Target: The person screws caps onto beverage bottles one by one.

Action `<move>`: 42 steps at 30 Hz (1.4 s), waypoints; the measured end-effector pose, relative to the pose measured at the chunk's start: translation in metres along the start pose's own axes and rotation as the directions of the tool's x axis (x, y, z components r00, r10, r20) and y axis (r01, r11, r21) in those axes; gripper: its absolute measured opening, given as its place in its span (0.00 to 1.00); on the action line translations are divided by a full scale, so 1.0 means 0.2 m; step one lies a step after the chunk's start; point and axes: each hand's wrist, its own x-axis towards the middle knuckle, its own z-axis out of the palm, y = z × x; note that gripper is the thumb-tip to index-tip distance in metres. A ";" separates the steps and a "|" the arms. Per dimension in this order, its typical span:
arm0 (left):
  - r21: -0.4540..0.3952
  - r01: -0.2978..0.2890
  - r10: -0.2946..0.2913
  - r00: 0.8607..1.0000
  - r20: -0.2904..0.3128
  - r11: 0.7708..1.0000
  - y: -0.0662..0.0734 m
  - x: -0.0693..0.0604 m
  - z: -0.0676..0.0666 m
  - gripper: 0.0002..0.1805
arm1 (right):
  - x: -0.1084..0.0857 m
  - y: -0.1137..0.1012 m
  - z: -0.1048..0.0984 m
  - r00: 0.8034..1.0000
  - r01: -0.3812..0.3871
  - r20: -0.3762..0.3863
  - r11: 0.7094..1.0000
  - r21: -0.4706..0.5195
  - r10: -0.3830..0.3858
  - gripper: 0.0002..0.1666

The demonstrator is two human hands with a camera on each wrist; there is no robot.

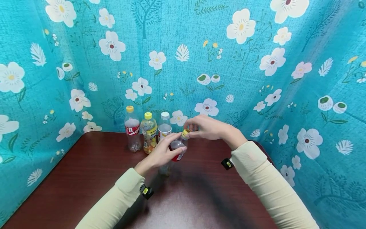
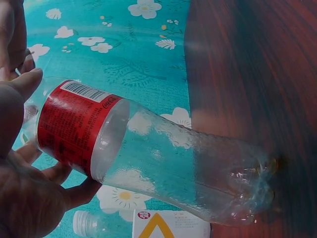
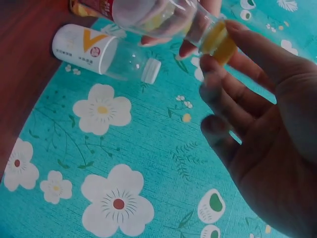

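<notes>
In the head view, my left hand [image 1: 163,153] grips a clear plastic Coca-Cola bottle [image 1: 178,156] around its upper part. That bottle has a red label [image 2: 74,130] with a barcode and looks empty. It leans, with its top toward the right. At the mouth sits a yellow cap [image 1: 186,132], which my right hand [image 1: 210,128] pinches between thumb and index finger. From the right wrist, the cap [image 3: 221,42] shows on the bottle's neck, the other fingers loosely bent below. Whether the bottle's base touches the table cannot be told.
Behind and left stand a red-labelled bottle [image 1: 132,131] with an orange cap, a yellow-labelled bottle [image 1: 150,136] with a yellow cap, and a white-capped bottle [image 1: 165,128]. All are on a dark reddish table [image 1: 94,168]. A turquoise flowered curtain [image 1: 177,86] hangs behind and at both sides.
</notes>
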 end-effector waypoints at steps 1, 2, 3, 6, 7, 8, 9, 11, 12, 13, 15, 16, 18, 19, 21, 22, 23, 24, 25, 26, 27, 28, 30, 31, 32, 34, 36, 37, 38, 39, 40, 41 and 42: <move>-0.001 -0.010 0.010 1.000 -0.001 1.000 0.00 0.00 0.00 0.34 | 0.01 0.00 0.01 1.000 -0.017 -0.022 0.999 -0.036 0.016 0.08; 0.000 -0.019 0.019 1.000 -0.002 1.000 -0.01 0.00 0.00 0.34 | 0.01 -0.01 0.02 0.998 -0.038 -0.046 0.996 -0.076 0.035 0.13; -0.001 -0.027 0.027 1.000 -0.002 1.000 -0.01 0.00 0.00 0.34 | 0.02 -0.01 0.03 0.996 -0.062 -0.068 0.991 -0.118 0.055 0.19; 0.004 -0.042 0.042 0.999 0.000 0.999 -0.02 0.00 0.01 0.34 | 0.02 -0.02 0.06 0.986 -0.135 -0.123 0.967 -0.217 0.111 0.32; 0.006 -0.043 0.043 0.999 0.000 0.999 -0.03 0.00 0.01 0.34 | 0.02 -0.02 0.06 0.983 -0.151 -0.136 0.961 -0.234 0.121 0.34; 0.008 -0.043 0.043 0.999 0.000 0.999 -0.03 -0.01 0.01 0.34 | 0.01 -0.02 0.06 0.982 -0.154 -0.142 0.962 -0.226 0.124 0.33; 0.004 -0.045 0.045 0.999 0.001 0.999 -0.03 -0.01 0.01 0.34 | 0.01 -0.02 0.05 0.982 -0.150 -0.142 0.966 -0.208 0.122 0.31; -0.002 -0.047 0.047 0.999 0.002 0.999 -0.04 -0.01 0.01 0.34 | -0.01 -0.01 0.03 0.987 -0.127 -0.117 0.981 -0.145 0.110 0.22; -0.005 -0.049 0.049 0.999 0.002 0.999 -0.04 -0.01 0.01 0.34 | -0.02 -0.01 0.02 0.990 -0.111 -0.095 0.988 -0.112 0.100 0.17; -0.004 -0.049 0.049 0.999 0.000 0.999 -0.04 0.00 0.01 0.34 | -0.03 -0.01 0.01 0.994 -0.092 -0.065 0.993 -0.069 0.087 0.13; -0.005 -0.044 0.044 0.999 0.000 0.999 -0.04 0.00 0.01 0.33 | -0.04 -0.01 -0.01 0.998 -0.059 -0.006 0.998 0.000 0.059 0.18; -0.001 -0.041 0.041 0.999 -0.001 0.999 -0.04 0.00 0.00 0.33 | -0.04 -0.01 -0.01 0.999 -0.046 0.020 0.999 0.026 0.046 0.20; 0.003 -0.039 0.039 0.999 -0.002 0.999 -0.04 0.00 0.00 0.34 | -0.04 0.00 -0.01 0.998 -0.025 0.052 0.999 0.046 0.023 0.22; 0.004 -0.039 0.039 0.999 -0.002 0.999 -0.04 0.00 0.00 0.34 | -0.04 0.00 -0.01 0.998 -0.016 0.058 0.998 0.053 0.013 0.21; 0.001 -0.039 0.039 0.999 -0.001 0.999 -0.04 0.00 0.00 0.34 | -0.03 0.00 0.00 0.998 -0.001 0.057 0.999 0.048 -0.002 0.20; 0.001 -0.040 0.040 0.999 -0.002 0.999 -0.04 0.00 0.00 0.34 | -0.03 0.01 0.00 0.999 0.001 0.054 0.999 0.048 -0.004 0.19; 0.001 -0.040 0.040 0.999 -0.003 0.999 -0.04 0.00 0.01 0.34 | -0.02 0.01 0.01 0.999 0.001 0.049 0.999 0.045 -0.003 0.17; 0.001 -0.037 0.037 0.999 -0.003 0.999 -0.04 0.00 0.01 0.34 | -0.02 0.01 0.01 0.999 0.001 0.040 0.999 0.044 -0.003 0.16; 0.003 -0.039 0.039 0.999 -0.005 0.999 -0.05 0.00 0.01 0.34 | -0.02 0.01 0.01 1.000 -0.001 0.029 0.999 0.038 0.000 0.15; 0.004 -0.040 0.040 0.999 -0.007 0.999 -0.05 0.00 0.01 0.34 | -0.01 0.01 0.02 1.000 -0.006 0.015 1.000 0.030 0.006 0.13; 0.003 -0.042 0.042 0.999 -0.007 0.999 -0.05 0.00 0.01 0.34 | -0.01 0.00 0.03 1.000 -0.016 0.001 1.000 0.016 0.016 0.11; 0.003 -0.043 0.043 0.999 -0.006 0.999 -0.05 0.00 0.01 0.34 | 0.00 0.00 0.03 0.999 -0.029 -0.017 0.999 -0.013 0.029 0.08; 0.000 -0.049 0.049 0.999 -0.004 0.999 -0.05 0.00 0.02 0.34 | 0.00 -0.01 0.04 0.996 -0.066 -0.057 0.994 -0.086 0.062 0.13; -0.001 -0.051 0.051 0.999 -0.004 0.999 -0.05 0.00 0.02 0.34 | 0.00 -0.02 0.05 0.994 -0.089 -0.075 0.988 -0.128 0.080 0.18; -0.002 -0.053 0.053 0.999 -0.003 0.999 -0.05 0.00 0.02 0.34 | 0.00 -0.02 0.06 0.991 -0.112 -0.089 0.980 -0.167 0.098 0.23; -0.001 -0.055 0.055 0.998 -0.006 0.998 -0.05 0.00 0.02 0.34 | 0.00 -0.02 0.06 0.987 -0.139 -0.114 0.967 -0.213 0.117 0.29; -0.004 -0.053 0.053 0.999 -0.009 0.999 -0.05 0.00 0.02 0.34 | -0.01 -0.01 0.05 0.985 -0.145 -0.119 0.967 -0.208 0.122 0.26; -0.005 -0.052 0.052 0.999 -0.011 0.999 -0.05 0.00 0.01 0.34 | -0.02 -0.01 0.04 0.987 -0.138 -0.111 0.973 -0.185 0.119 0.22; -0.007 -0.050 0.050 0.999 -0.012 0.999 -0.05 0.00 0.01 0.34 | -0.02 -0.01 0.03 0.989 -0.126 -0.099 0.980 -0.155 0.111 0.17; -0.009 -0.045 0.045 0.999 -0.013 0.999 -0.05 0.00 0.01 0.34 | -0.03 -0.01 0.02 0.992 -0.108 -0.084 0.987 -0.123 0.098 0.13; -0.009 -0.043 0.043 0.999 -0.013 0.999 -0.05 0.00 0.01 0.34 | -0.03 0.00 0.01 0.994 -0.090 -0.066 0.991 -0.097 0.084 0.13; -0.007 -0.041 0.041 0.999 -0.013 0.999 -0.05 0.01 0.01 0.34 | -0.03 0.00 0.01 0.997 -0.071 -0.044 0.995 -0.071 0.068 0.16; -0.004 -0.039 0.039 0.999 -0.012 0.999 -0.06 0.01 0.01 0.34 | -0.03 0.00 0.00 0.998 -0.050 -0.025 0.997 -0.052 0.049 0.19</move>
